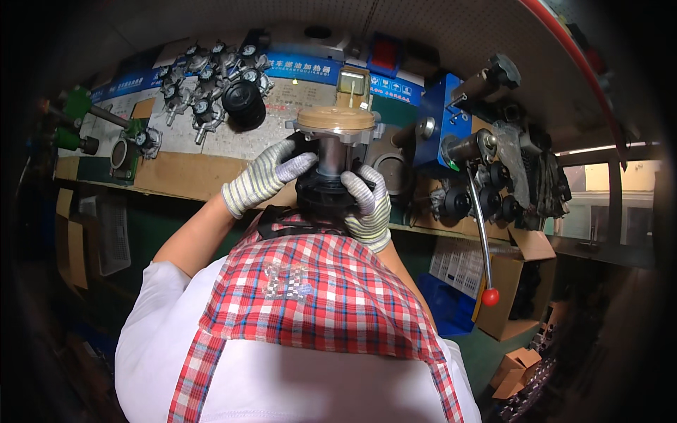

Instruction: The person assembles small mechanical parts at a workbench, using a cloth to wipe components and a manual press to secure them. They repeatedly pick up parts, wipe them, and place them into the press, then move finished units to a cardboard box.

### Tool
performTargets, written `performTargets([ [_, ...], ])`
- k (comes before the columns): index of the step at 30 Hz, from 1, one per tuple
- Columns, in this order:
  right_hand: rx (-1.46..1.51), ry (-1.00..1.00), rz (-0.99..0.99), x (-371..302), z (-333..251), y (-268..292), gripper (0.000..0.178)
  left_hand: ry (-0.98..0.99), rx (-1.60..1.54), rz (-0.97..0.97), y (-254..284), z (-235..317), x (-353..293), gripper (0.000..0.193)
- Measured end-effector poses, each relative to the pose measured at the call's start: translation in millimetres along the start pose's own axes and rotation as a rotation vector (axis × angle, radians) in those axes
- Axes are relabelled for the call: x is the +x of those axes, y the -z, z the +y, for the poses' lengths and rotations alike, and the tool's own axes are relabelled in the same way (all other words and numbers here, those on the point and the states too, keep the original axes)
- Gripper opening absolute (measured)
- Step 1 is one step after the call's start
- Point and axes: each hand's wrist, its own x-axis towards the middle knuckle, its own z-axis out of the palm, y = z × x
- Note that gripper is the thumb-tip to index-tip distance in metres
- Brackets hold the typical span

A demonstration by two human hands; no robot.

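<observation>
A cylindrical metal-and-black assembly (330,159) is between my hands at the bench's front edge. A tan round disc on a flanged metal housing tops it, above a grey cylinder and a wide black lower part. My left hand (271,173), in a striped knit glove, grips its left side, thumb toward the cylinder. My right hand (371,206), gloved alike, is curled around the black lower part on the right. The far fingers of both hands are partly hidden. A round black cap-like part (244,104) rests farther back on the left.
Several metal housings with dials (204,84) cluster at the back left. A green clamp fixture (88,109) is at far left. On the right stands a blue lever press (441,113); its red-knobbed handle (490,297) hangs past the bench edge. Cardboard boxes (508,303) and crates sit below.
</observation>
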Motion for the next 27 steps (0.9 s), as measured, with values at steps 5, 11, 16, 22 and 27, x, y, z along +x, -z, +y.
performTargets([
  [5,-0.208,0.049,-0.047,10.5,-8.3,6.5,0.052,-0.011,-0.246,-0.106,-10.3,7.3,0.0,0.057],
  [11,-0.372,0.147,-0.183,19.6,-11.1,10.6,0.05,0.058,-0.37,-0.093,-16.2,-11.8,10.0,0.063],
  [16,-0.388,0.12,-0.245,18.8,-12.6,9.8,0.051,0.037,-0.343,-0.071,-17.4,-12.7,10.5,0.065],
  [22,-0.301,0.087,-0.17,21.0,-12.7,5.3,0.036,0.002,-0.429,-0.037,-19.3,-7.3,18.0,0.068],
  [27,-0.18,0.097,-0.119,21.3,-4.2,1.3,0.043,-0.026,-0.41,0.051,-16.5,-2.2,23.9,0.068],
])
